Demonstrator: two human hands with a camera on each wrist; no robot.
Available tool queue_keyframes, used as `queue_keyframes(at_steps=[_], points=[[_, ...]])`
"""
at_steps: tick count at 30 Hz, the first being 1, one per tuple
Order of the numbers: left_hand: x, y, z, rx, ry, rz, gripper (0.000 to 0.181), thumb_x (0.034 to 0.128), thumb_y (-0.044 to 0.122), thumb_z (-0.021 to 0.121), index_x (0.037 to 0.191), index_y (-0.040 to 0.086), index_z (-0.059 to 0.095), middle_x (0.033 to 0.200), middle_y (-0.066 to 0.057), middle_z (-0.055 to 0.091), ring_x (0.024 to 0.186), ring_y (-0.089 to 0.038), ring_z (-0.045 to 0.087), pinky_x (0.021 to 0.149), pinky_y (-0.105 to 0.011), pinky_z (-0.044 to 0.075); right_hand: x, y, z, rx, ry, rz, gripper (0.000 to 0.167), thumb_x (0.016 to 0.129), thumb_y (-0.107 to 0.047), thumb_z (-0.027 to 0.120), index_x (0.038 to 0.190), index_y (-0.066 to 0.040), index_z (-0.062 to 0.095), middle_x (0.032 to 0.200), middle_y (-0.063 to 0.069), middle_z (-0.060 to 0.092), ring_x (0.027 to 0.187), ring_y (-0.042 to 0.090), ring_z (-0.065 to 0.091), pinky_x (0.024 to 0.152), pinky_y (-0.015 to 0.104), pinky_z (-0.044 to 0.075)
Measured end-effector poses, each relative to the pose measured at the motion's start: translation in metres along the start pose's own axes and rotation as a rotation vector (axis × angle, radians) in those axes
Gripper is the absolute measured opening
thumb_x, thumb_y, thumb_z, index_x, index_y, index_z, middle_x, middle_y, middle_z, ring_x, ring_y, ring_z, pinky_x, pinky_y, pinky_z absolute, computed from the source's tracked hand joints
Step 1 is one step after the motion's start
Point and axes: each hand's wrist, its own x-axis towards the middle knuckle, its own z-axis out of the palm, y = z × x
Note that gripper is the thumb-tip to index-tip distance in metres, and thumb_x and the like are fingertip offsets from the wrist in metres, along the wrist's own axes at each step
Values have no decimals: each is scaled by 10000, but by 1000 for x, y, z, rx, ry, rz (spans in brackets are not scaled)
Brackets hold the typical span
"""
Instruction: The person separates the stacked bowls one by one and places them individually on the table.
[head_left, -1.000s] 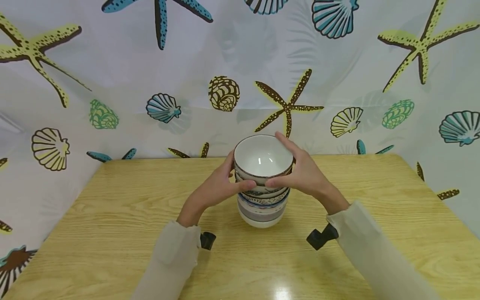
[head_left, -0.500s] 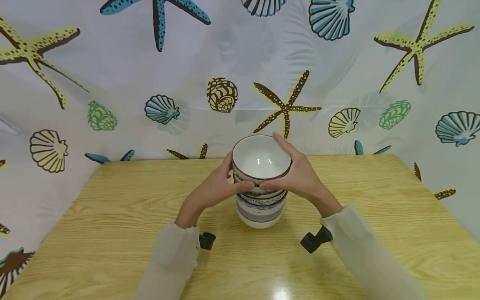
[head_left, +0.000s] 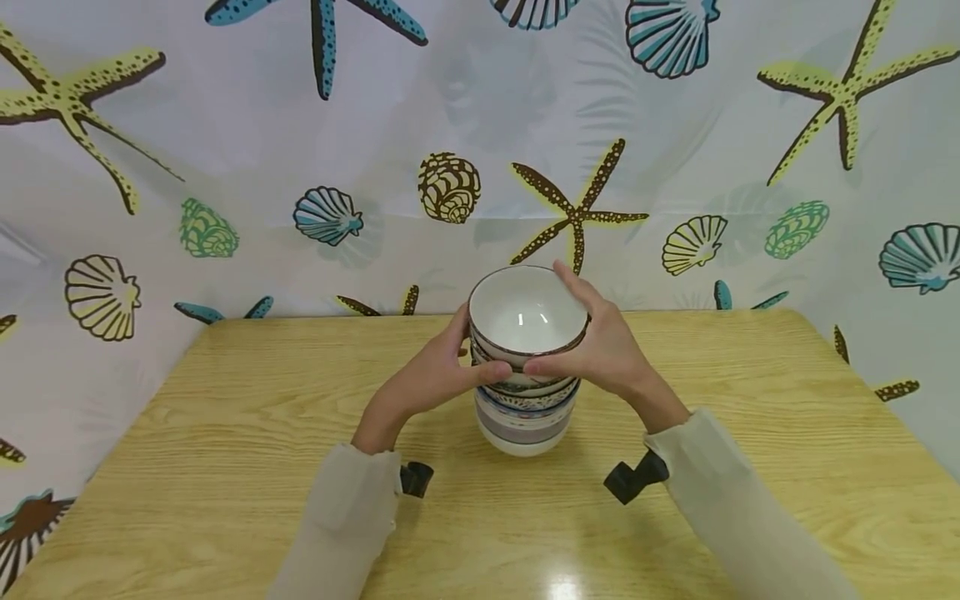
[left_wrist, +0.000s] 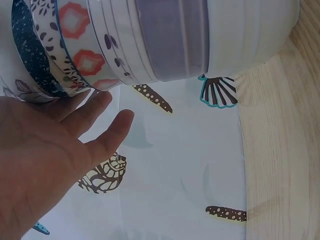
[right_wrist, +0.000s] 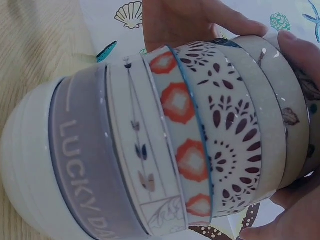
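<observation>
Here, left hand (head_left: 437, 367) and right hand (head_left: 606, 348) clasping stacked bowls (head_left: 525, 425) on wood-grain table (head_left: 262, 433), shell-print cloth (head_left: 465, 108) behind.

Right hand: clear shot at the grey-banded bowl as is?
Probably yes, at its near side: nothing covers the grey-banded bowl there. The right hand would first have to release the upper bowls, which sit above it.

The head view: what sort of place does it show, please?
Perhaps a tabletop arranged for recording, probably indoors: a wood-grain table, a shell-and-starfish cloth behind it, and a black device at each wrist.
</observation>
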Motion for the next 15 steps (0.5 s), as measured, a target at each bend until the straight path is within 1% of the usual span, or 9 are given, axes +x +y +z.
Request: queue_keyframes(at_steps=[4,9,12,15], points=[[1,0,0,14,-7,-7,1242,609,835,587,1541,245,15,1543,-103,247,1407,-353,266,1061,-626,303,0,-1,-2,1,2,2,1181,596,-223,915,1530,-133,197,1558,83,263,1343,314,385,1046,518,394],[1,1,0,44,-8,-30,1266,587,860,567,1541,241,9,1543,-102,251,1394,-345,289,1055,-630,299,0,-3,-4,10,-4,10,1179,603,-210,914,1530,-126,189,1560,87,260,1346,308,382,1054,509,389],[1,2,0,53,-10,-30,1284,573,875,552,1541,238,1,1545,-103,243,1382,-341,302,1052,-628,296,0,-5,-7,1,-1,14,1172,609,-197,911,1528,-111,190,1571,80,235,1369,302,354,1067,502,376],[1,2,0,52,-8,-27,1295,561,882,543,1542,240,-7,1562,-97,211,1398,-337,279,1055,-628,290,1,-8,-10,-7,11,22,1161,617,-181,906,1529,-120,190,1575,58,227,1382,289,341,1073,488,376]])
